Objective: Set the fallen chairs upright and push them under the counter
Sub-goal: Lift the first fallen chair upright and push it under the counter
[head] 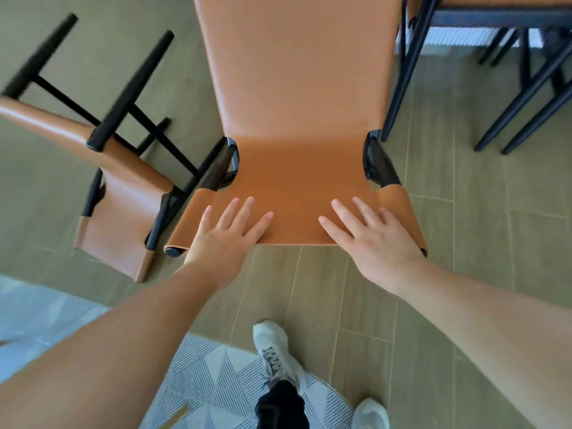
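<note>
**Tan leather under two flat palms: one chair up, one still down**

Tan leather meets both hands at the top of the backrest. The left hand (227, 233) and the right hand (368, 239) lie flat with fingers spread and straight, gripping nothing; the palms rest against the upper band of the upright chair (297, 119), set apart on either half of it. That even spacing reads as a stance for pushing: pressure on both sides should keep the chair going straight rather than swinging on its legs.

The chair stands on the tiled floor (464, 227), seat facing away from the person, its far end cut off by the top edge of the view. The counter itself cannot be made out, so how far under it the chair already sits is unclear. Just to the right stands another chair (526, 20) on dark legs, apparently already placed.

To the left, near the left forearm, the fallen chair (123, 181) lies on its side with its black legs pointing up and away, so the task looks roughly midway, with that chair not yet righted. A patterned rug (216, 382) and white shoes (272, 345) sit below the arms.
</note>
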A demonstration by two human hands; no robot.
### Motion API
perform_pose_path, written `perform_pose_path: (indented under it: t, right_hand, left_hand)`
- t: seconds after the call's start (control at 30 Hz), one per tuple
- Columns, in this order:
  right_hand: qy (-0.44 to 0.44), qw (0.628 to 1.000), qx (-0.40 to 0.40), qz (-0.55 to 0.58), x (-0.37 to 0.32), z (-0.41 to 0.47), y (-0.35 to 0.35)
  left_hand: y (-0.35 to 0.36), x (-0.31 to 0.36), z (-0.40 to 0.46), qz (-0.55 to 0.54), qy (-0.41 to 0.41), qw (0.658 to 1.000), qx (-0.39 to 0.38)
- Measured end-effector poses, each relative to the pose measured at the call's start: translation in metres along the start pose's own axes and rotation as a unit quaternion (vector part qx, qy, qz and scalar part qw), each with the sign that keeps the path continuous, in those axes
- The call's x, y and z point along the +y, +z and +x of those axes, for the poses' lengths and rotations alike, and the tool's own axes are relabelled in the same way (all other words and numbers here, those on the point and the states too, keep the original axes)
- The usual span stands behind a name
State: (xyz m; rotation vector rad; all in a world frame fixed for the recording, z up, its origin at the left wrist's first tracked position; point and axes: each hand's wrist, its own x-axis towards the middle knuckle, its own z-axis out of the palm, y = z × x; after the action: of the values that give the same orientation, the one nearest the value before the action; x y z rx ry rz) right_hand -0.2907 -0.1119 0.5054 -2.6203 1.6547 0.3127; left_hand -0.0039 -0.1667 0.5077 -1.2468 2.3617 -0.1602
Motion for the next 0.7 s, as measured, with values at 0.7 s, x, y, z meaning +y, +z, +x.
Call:
perform_pose_path:
  t: [0.7]
  right_hand:
    - [0.094,0.994,0.045,-0.021,0.141,0.141,-0.131]
  left_hand:
    - [-0.124,-0.191,0.141,0.011,0.054,0.99,0.128]
